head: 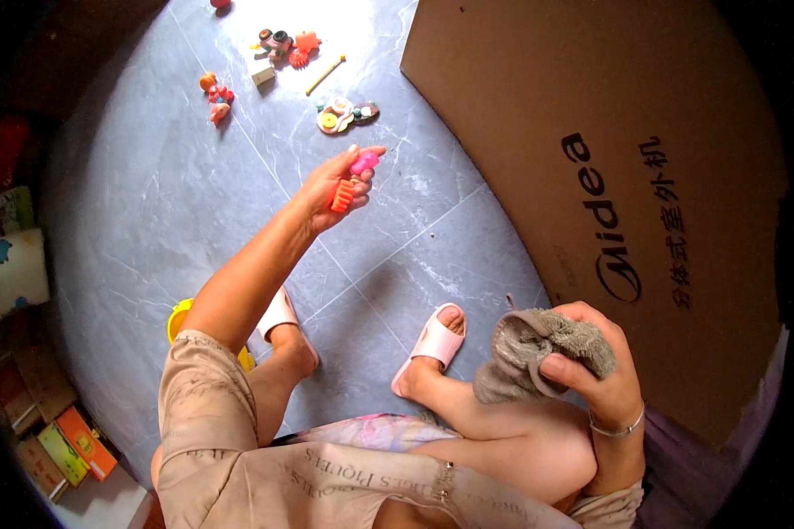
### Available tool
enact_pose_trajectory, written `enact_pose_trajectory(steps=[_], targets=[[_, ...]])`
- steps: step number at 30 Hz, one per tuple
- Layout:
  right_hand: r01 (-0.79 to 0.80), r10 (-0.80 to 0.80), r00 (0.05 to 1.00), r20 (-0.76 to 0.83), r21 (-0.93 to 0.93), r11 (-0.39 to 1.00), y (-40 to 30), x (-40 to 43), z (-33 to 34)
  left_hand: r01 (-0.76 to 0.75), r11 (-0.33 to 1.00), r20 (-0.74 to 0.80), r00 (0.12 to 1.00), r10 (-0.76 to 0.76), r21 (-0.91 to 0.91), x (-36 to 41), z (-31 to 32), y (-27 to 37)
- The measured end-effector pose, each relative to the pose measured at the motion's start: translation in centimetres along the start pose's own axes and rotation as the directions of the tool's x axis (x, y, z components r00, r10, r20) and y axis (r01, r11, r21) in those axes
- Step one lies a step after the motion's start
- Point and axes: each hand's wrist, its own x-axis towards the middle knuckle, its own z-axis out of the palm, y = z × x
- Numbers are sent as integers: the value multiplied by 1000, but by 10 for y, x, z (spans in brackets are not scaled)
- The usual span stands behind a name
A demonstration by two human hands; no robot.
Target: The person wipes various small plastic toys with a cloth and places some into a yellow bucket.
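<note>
My left hand (pixel 337 185) reaches out over the grey floor tiles, palm partly turned up. In it are a small pink plastic toy (pixel 364 163) near the fingertips and an orange ridged toy piece (pixel 343 196) against the palm. My right hand (pixel 595 357) is bent around a bunched grey-brown terry cloth (pixel 536 360) with a hemmed edge, above my right knee. Just beyond my left hand lies a cluster of small toys with a yellow disc (pixel 329 120) and a dark piece (pixel 365 112).
A large Midea cardboard box (pixel 622 218) fills the right side. Farther out lie a toy with black wheels (pixel 276 43), an orange star-shaped piece (pixel 306 41), a yellow stick (pixel 325 75) and reddish figures (pixel 219 99). A yellow plastic object (pixel 178 319) sits behind my left arm. Books (pixel 86 442) stand at left.
</note>
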Motion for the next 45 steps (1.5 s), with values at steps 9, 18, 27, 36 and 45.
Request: enact_pose_trajectory(steps=[9, 18, 27, 36, 45], targets=[[231, -233, 971, 49, 33, 972, -9, -24, -2, 47, 988, 69, 996, -58, 147, -33, 89, 29], [462, -444, 887, -129, 290, 838, 8, -39, -3, 70, 939, 85, 991, -104, 336, -114, 206, 11], [861, -917, 359, -174, -318, 398, -4, -65, 24, 158, 870, -35, 986, -161, 467, -210, 316, -57], [766, -741, 562, -367, -106, 634, -2, -107, 31, 70, 984, 179, 979, -99, 167, -240, 327, -103], [684, -464, 727, -506, 473, 555, 3, -97, 22, -77, 987, 102, 993, 63, 139, -230, 318, -96]])
